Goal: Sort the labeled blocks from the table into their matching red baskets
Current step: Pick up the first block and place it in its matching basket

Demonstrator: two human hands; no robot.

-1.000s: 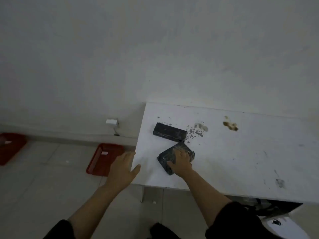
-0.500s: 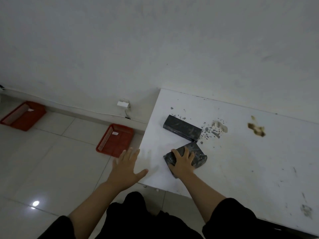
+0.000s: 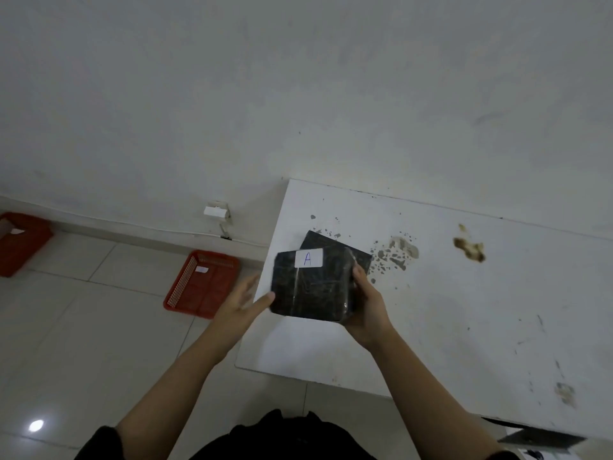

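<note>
Right hand (image 3: 366, 313) grips the right edge of the dark wrapped block (image 3: 311, 287), fingers curled round it, holding it tilted up off the bench (image 3: 464, 310) so the face looks at the camera. Left hand (image 3: 240, 305) is flat and spread, thumb tip touching the block's lower-left corner, not gripping; looks like it's coming in to support or take over. Block's long axis runs roughly left-right between the two hands. White label (image 3: 308, 258) at the top edge reads "A", handwritten in blue. Second dark block (image 3: 360, 255) lies flat on the bench just behind the held one, mostly hidden, no label visible. Nearest red basket (image 3: 204, 283) sits on the floor to the left of the bench, on the left hand's side; it has a small white tag (image 3: 201, 269), writing too small to read. Another red basket (image 3: 23, 242) sits further left by the wall, also tagged (image 3: 15, 231), unreadable. My call: the next move goes left and down, and which basket is A has to be confirmed closer up.
</note>
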